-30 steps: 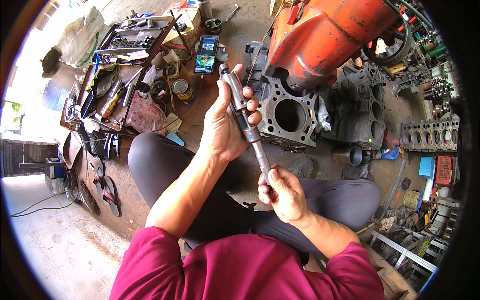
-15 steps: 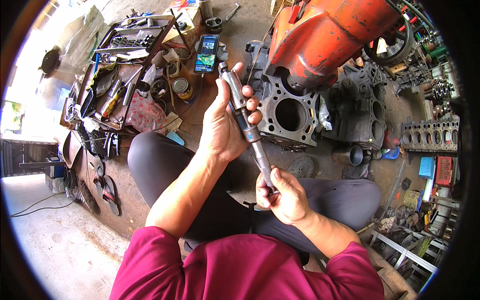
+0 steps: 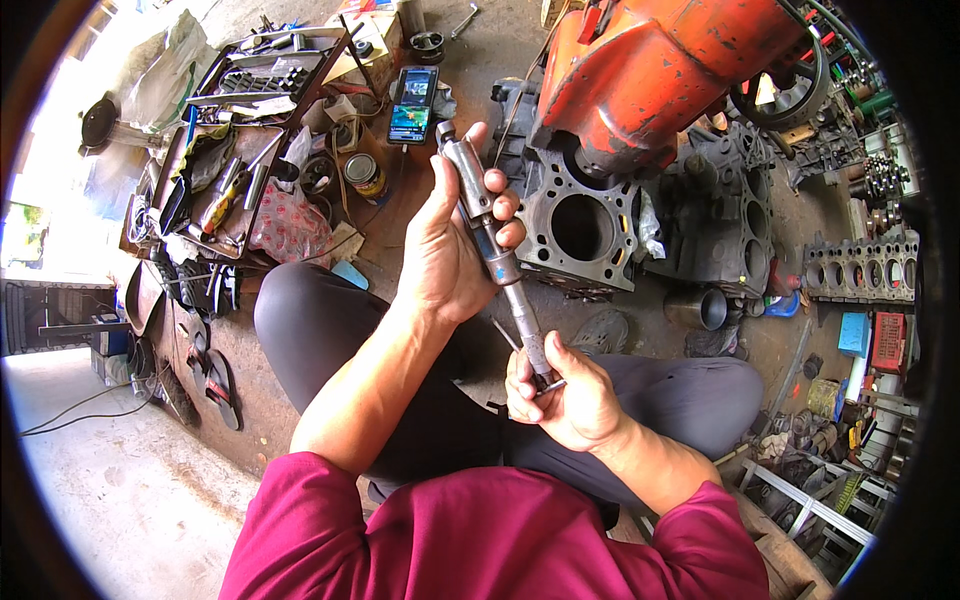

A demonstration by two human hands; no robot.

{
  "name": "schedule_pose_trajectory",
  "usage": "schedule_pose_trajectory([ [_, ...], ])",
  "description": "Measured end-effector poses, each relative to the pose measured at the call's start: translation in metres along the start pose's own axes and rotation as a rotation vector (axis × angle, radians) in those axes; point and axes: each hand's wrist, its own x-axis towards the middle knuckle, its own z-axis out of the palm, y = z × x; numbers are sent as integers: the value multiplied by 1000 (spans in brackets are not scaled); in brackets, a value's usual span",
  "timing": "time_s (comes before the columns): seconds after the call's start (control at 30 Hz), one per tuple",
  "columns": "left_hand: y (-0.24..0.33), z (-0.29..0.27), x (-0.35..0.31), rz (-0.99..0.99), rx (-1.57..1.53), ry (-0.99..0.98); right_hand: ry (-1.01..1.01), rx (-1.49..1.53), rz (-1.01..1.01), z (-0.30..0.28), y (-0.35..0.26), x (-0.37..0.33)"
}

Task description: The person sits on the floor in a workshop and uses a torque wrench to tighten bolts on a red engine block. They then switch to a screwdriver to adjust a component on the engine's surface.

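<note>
Diagonally across my lap lies a stepped, cylindrical metal tool (image 3: 504, 268) with a dark blue band and a rough grey lower section. My left hand (image 3: 448, 260) is wrapped round its upper half, thumb along one side and fingertips on the other. At its lower end, my right hand (image 3: 570, 400) grips the rod between thumb and fingers. A thin metal pin (image 3: 506, 335) sticks up beside the tool from the right fingers; its lower part is mostly hidden. Beyond the hands stands an engine block (image 3: 545, 225) with a large round bore.
An orange machine (image 3: 640, 80) stands over the block. A second engine block (image 3: 720, 220) is to its right, near a metal cylinder sleeve (image 3: 695, 309). At left are a tool tray (image 3: 225, 190), a tin can (image 3: 364, 175) and a phone (image 3: 413, 105). Sandals (image 3: 213, 375) lie on the floor.
The right fingers have shifted around the tool's lower end. The thin pin has swung outward and now stands apart from the rod. The left hand has stayed put.
</note>
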Motion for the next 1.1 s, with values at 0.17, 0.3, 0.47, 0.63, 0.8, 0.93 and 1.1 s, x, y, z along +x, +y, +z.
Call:
schedule_pose_trajectory([
  [0.17, -1, 0, 0, 1, 6, 7, 35, -57, -70, 1, 0, 0],
  [0.3, -1, -1, 0, 4, 7, 2, 73, -199, -125, 0, 0, -2],
  [0.47, -1, -2, 0, 2, 14, -4, 101, -285, -241, -4, 4, 0],
  [0.63, -1, -2, 1, 5, 11, -12, 135, -291, -312, -4, 8, 3],
  [0.8, 0, -2, 1, 4, 11, -11, 110, -271, -305, -3, 7, 3],
  [0.93, -1, -3, 1, 8, 16, -7, 113, -251, -271, -3, 6, 3],
  [1.1, -1, -3, 2, 9, 23, -7, 132, -297, -228, -3, 3, 1],
])
